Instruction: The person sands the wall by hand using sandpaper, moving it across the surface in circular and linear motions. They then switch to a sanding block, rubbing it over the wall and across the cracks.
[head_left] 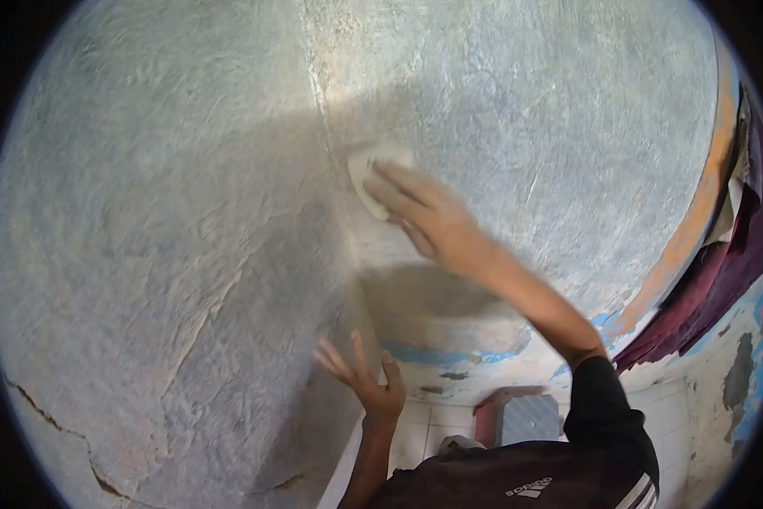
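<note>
Plaster wall (186, 212), grey and rough, fills nearly the whole head view, and both hands are on it. The right hand (428, 216) is raised on an outstretched arm in a dark sleeve (606, 407). Its fingers (398, 191) lie long and close together over a pale pad (371, 168), pressing it flat against the wall. The pad's upper and left edges show beyond the fingertips. The hand is blurred, so whether the thumb hooks under the pad cannot be told. A raised seam (320, 93) runs up the wall just left of the pad and on above it. The left hand (360, 377) is well below the right one, open, fingers spread apart, with the palm resting against the shaded wall and holding nothing. Just right of the left hand lies a patch of blue paint (441, 355) over pale flaking plaster. Far left of the left hand and lower, a dark crack (55, 420) crosses the wall. Well right of the right hand an orange band (695, 216) edges the wall, and a maroon cloth (721, 284) hangs beside it.
</note>
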Demonstrator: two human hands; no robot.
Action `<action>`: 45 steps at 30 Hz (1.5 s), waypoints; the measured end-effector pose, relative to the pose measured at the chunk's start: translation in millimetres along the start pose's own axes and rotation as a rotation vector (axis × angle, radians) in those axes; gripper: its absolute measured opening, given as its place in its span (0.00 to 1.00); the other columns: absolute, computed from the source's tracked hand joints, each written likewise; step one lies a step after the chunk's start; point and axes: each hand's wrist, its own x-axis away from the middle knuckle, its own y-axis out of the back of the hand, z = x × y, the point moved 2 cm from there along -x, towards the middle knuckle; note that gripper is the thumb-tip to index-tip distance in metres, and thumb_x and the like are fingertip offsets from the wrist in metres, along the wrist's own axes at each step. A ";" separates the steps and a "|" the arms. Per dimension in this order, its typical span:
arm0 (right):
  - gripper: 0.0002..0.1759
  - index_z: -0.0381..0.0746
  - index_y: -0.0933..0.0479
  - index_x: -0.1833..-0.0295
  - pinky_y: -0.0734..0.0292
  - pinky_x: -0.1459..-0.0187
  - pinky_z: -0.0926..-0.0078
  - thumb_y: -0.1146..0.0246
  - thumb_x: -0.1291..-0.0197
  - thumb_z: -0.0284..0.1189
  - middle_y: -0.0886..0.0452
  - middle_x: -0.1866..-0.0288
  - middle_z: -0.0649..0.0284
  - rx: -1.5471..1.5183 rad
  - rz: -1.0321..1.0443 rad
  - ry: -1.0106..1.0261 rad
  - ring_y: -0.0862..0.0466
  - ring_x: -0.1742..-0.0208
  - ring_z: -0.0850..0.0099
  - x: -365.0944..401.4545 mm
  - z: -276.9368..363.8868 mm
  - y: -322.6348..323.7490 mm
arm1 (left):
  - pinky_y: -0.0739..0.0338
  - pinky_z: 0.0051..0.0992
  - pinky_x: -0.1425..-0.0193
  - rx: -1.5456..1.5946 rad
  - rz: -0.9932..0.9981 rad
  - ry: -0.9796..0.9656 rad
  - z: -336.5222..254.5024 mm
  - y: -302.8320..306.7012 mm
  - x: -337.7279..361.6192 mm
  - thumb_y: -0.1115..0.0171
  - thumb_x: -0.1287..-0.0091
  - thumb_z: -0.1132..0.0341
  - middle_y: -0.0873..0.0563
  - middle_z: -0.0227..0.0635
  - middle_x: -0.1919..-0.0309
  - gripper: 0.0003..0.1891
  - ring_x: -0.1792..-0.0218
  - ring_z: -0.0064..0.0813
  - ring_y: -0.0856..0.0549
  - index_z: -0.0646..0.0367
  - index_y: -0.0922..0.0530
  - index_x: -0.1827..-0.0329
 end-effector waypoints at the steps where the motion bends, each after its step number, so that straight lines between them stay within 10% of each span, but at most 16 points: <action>1: 0.26 0.42 0.28 0.31 0.33 0.29 0.56 0.41 0.35 0.25 0.29 0.28 0.52 0.176 0.083 0.079 0.29 0.28 0.55 -14.0 -10.3 15.7 | 0.61 0.69 0.28 0.184 -0.014 -0.002 -5.0 -16.8 -9.9 0.45 0.28 0.60 0.58 0.65 0.22 0.31 0.24 0.73 0.64 0.59 0.38 0.23; 8: 0.30 0.45 0.27 0.32 0.34 0.29 0.56 0.38 0.43 0.27 0.38 0.22 0.56 0.534 0.504 0.534 0.33 0.25 0.59 -8.5 -113.0 25.2 | 0.61 0.60 0.24 0.477 -0.005 -0.037 -60.5 -142.1 -94.7 0.43 0.28 0.61 0.58 0.65 0.22 0.35 0.22 0.67 0.62 0.66 0.43 0.22; 15: 0.32 0.53 0.27 0.32 0.33 0.28 0.61 0.31 0.46 0.35 0.36 0.23 0.59 0.790 0.235 0.351 0.30 0.28 0.59 -37.2 -108.6 68.2 | 0.71 0.66 0.27 0.448 0.141 0.117 -88.6 -218.4 -105.0 0.46 0.29 0.53 0.69 0.62 0.21 0.44 0.23 0.66 0.71 0.65 0.59 0.19; 19: 0.29 0.55 0.26 0.32 0.37 0.25 0.56 0.35 0.39 0.45 0.33 0.25 0.65 0.825 0.539 0.447 0.34 0.25 0.60 -39.6 -99.2 89.1 | 0.74 0.69 0.29 0.417 0.184 0.209 -95.1 -220.8 -107.6 0.47 0.29 0.52 0.71 0.65 0.23 0.46 0.24 0.71 0.73 0.68 0.62 0.20; 21: 0.28 0.57 0.27 0.32 0.40 0.24 0.57 0.39 0.37 0.50 0.34 0.24 0.67 0.920 0.165 0.122 0.36 0.23 0.61 -45.8 -102.7 129.4 | 0.73 0.69 0.29 0.432 0.185 0.206 -100.8 -224.7 -106.4 0.47 0.29 0.51 0.72 0.67 0.23 0.46 0.25 0.72 0.72 0.70 0.62 0.20; 27: 0.31 0.59 0.33 0.26 0.39 0.27 0.52 0.45 0.32 0.52 0.38 0.21 0.58 0.808 0.529 0.341 0.34 0.24 0.58 -1.0 -117.5 120.6 | 0.72 0.75 0.33 0.359 0.218 0.159 -91.3 -236.3 -103.3 0.54 0.27 0.50 0.72 0.74 0.26 0.45 0.29 0.82 0.72 0.76 0.63 0.22; 29: 0.29 0.59 0.30 0.29 0.43 0.23 0.56 0.39 0.35 0.50 0.36 0.23 0.63 1.046 0.144 0.079 0.36 0.23 0.66 -13.6 -112.8 135.0 | 0.72 0.75 0.33 0.315 0.228 0.144 -90.4 -243.8 -95.4 0.55 0.27 0.51 0.72 0.76 0.26 0.44 0.29 0.83 0.72 0.77 0.64 0.23; 35: 0.27 0.54 0.26 0.33 0.33 0.32 0.47 0.41 0.34 0.50 0.29 0.28 0.55 0.616 0.426 0.359 0.29 0.28 0.57 -13.5 -123.2 137.4 | 0.72 0.76 0.34 0.302 0.264 0.071 -87.8 -242.7 -93.9 0.57 0.26 0.53 0.73 0.75 0.27 0.42 0.30 0.84 0.73 0.78 0.62 0.23; 38: 0.27 0.57 0.26 0.32 0.39 0.25 0.48 0.41 0.35 0.51 0.31 0.27 0.58 1.087 0.040 0.163 0.29 0.28 0.58 -54.7 -124.7 202.8 | 0.71 0.80 0.37 0.208 0.188 -0.008 -79.1 -256.8 -83.6 0.60 0.24 0.51 0.75 0.74 0.27 0.41 0.30 0.86 0.73 0.74 0.65 0.22; 41: 0.27 0.56 0.26 0.33 0.37 0.26 0.48 0.41 0.34 0.52 0.31 0.26 0.59 1.170 0.087 0.233 0.29 0.28 0.58 -34.0 -124.6 191.7 | 0.73 0.80 0.37 0.179 0.122 -0.067 -84.0 -258.4 -83.2 0.60 0.24 0.50 0.76 0.74 0.27 0.42 0.31 0.86 0.72 0.72 0.68 0.22; 43: 0.31 0.57 0.29 0.28 0.40 0.25 0.53 0.45 0.34 0.54 0.36 0.22 0.58 0.716 0.597 0.472 0.34 0.23 0.62 3.6 -127.9 162.4 | 0.74 0.80 0.37 0.228 0.162 -0.025 -94.1 -251.5 -81.6 0.60 0.23 0.50 0.77 0.74 0.27 0.42 0.31 0.86 0.73 0.72 0.69 0.22; 45: 0.30 0.57 0.30 0.28 0.39 0.26 0.55 0.45 0.34 0.53 0.36 0.22 0.57 0.690 0.654 0.428 0.33 0.24 0.61 6.7 -125.9 182.6 | 0.75 0.80 0.37 0.285 0.197 0.000 -96.7 -252.8 -80.3 0.60 0.23 0.51 0.78 0.74 0.28 0.42 0.31 0.86 0.73 0.72 0.70 0.23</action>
